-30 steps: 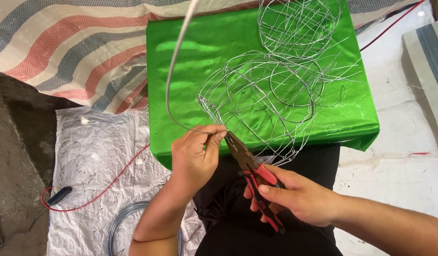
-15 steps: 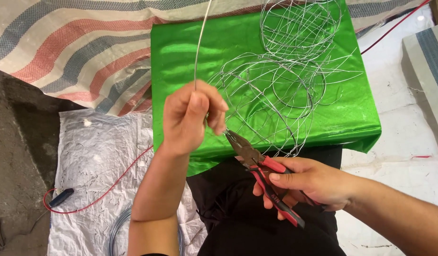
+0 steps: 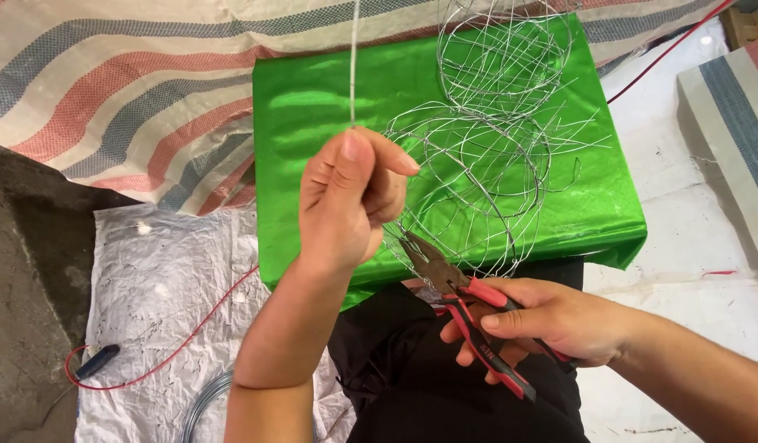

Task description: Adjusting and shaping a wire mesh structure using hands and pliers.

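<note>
Head view shows the left hand (image 3: 350,201) raised in a loose fist, thumb and fingertips pinched on a thin straight wire (image 3: 353,57) that runs up from the thumb tip and out of the top edge. Lower and to the right of it, the right hand (image 3: 551,324) is wrapped around the red-and-black handles of pliers (image 3: 461,299); the fingers are curled firmly over the grips, and the dark nose points up and left toward the heel of the left hand. Whether the nose bites on any wire I cannot tell. Just beyond the plier tips and right of the left hand lies a wire frame (image 3: 485,164), a tangle of rings and loose strands, resting on a shiny green sheet (image 3: 305,123) that lies behind both hands. Beyond that sheet spreads a striped tarp (image 3: 124,90) in red, blue and white. Left of the left forearm lies a crinkled white plastic sheet (image 3: 149,287) with a thin red cord (image 3: 190,336) curving over it. Below the hands is dark cloth (image 3: 412,385) on the person's lap.
</note>
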